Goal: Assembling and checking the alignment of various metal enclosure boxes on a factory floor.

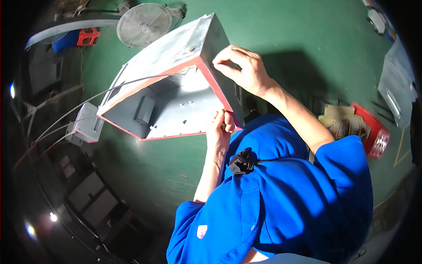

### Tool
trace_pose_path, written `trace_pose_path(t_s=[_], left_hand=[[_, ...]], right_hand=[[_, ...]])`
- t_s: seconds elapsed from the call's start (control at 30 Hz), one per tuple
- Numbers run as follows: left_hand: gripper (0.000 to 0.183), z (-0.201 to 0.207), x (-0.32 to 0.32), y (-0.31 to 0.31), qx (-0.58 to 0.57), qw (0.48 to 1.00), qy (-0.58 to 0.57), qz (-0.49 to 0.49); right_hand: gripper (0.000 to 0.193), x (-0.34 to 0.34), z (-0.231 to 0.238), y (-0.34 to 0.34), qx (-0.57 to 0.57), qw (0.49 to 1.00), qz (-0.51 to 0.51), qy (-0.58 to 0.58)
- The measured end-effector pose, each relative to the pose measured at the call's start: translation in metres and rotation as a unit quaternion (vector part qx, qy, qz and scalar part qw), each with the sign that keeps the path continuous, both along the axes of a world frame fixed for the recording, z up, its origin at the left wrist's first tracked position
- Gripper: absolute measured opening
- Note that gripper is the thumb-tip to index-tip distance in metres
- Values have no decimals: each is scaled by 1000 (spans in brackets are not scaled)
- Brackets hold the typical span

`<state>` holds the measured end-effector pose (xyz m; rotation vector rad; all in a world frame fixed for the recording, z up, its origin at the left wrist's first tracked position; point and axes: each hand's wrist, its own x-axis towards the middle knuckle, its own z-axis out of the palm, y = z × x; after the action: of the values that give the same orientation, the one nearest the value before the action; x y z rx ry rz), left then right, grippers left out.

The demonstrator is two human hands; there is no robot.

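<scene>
A grey sheet-metal box [176,105] stands tilted in front of me, its open side facing me. A red strip [211,81] runs along the rim of the opening. My left hand [222,122] is closed at the rim's lower right corner, with the fingers on the red strip. Beside the box's upper right side, my right hand [244,68] is raised in a pinch, thumb and forefinger together. Whatever lies between those fingertips is too small to make out. A thin bent rod [118,86] reaches from the left to the top edge of the opening.
A round fan [145,25] stands behind the box. To its left is a red stool [89,37]. A smaller grey box [89,123] hangs left of the large one. At right, a red object [371,132] and a grey metal panel [397,83] rest on the green floor [263,26].
</scene>
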<state>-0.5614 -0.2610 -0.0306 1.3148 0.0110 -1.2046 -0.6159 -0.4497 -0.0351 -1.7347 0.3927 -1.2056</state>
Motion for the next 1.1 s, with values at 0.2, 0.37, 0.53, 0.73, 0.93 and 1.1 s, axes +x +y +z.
trace_pose_path(t_s=[0.2,0.37,0.53,0.73,0.93,1.1], left_hand=[[25,-8,1,7,8,998,-24,52],[26,13,-16,-2,14,986,-107,131],[26,39,-18,-2,-129,952,53,274],[44,41,-22,-6,-258,883,238,311],[50,35,-29,-20,-301,903,176,250],[45,22,-38,-30,-305,903,157,258]], right_hand=[[13,15,2,-2,49,997,59,27],[23,22,-2,-12,34,992,110,60],[17,23,11,-16,122,980,151,44],[13,0,49,-10,-69,942,326,49],[19,-12,47,-2,-226,880,394,136],[14,-19,36,1,-287,874,370,128]])
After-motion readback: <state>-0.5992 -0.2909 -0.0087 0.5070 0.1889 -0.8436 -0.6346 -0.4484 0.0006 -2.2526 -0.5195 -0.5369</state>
